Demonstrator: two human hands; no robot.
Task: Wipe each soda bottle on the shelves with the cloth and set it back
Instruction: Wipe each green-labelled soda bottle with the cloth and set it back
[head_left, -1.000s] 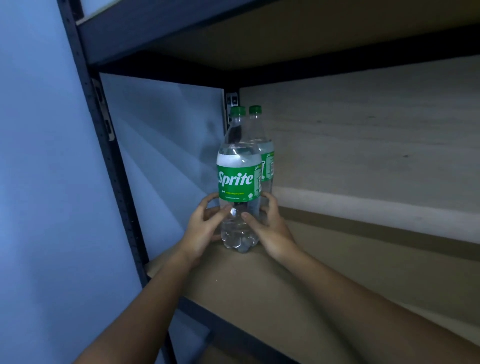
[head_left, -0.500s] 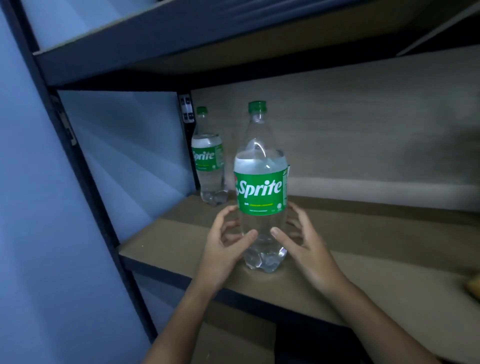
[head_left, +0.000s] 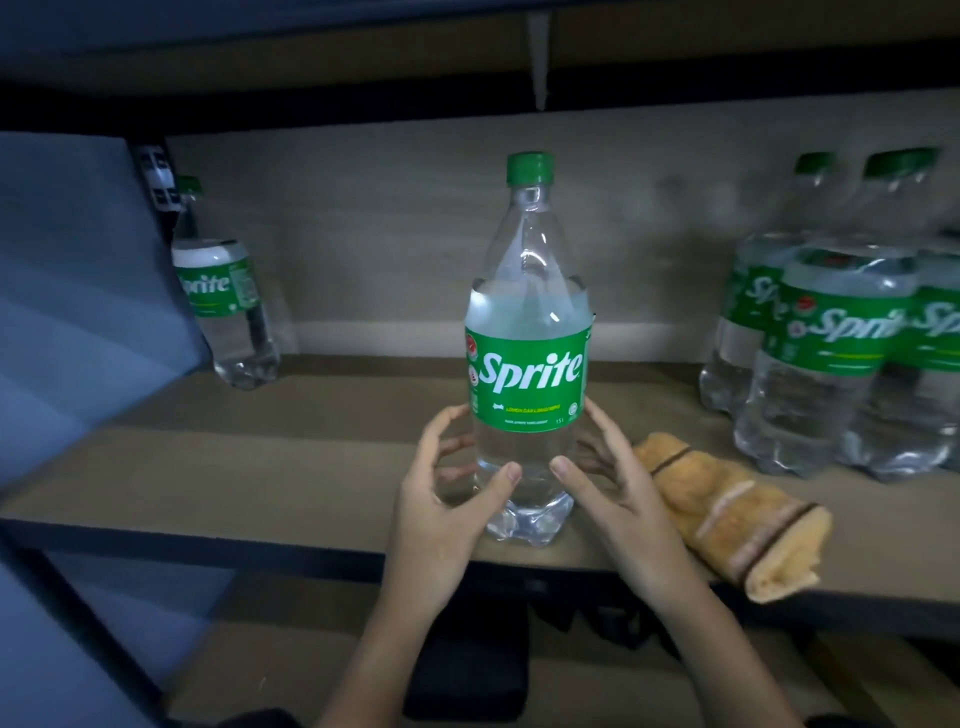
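A clear Sprite bottle (head_left: 527, 384) with a green cap and label stands upright near the front edge of the brown shelf (head_left: 260, 467). My left hand (head_left: 441, 514) and my right hand (head_left: 618, 504) grip its lower part from either side, thumbs on the front and fingers curled behind. A rolled orange cloth (head_left: 727, 514) with dark and pale stripes lies on the shelf just right of my right hand, untouched. Another Sprite bottle (head_left: 223, 296) stands alone in the back left corner. Several more Sprite bottles (head_left: 831, 353) are grouped at the right.
The upper shelf (head_left: 311, 52) hangs low over the bottle caps. A dark metal post (head_left: 78, 623) runs down the left side beside a blue wall. A lower shelf shows below the front edge.
Both hands have carried the bottle rightward from the back left corner to the shelf's front middle. The view has swung right, bringing the cloth and the right-hand bottles into sight.
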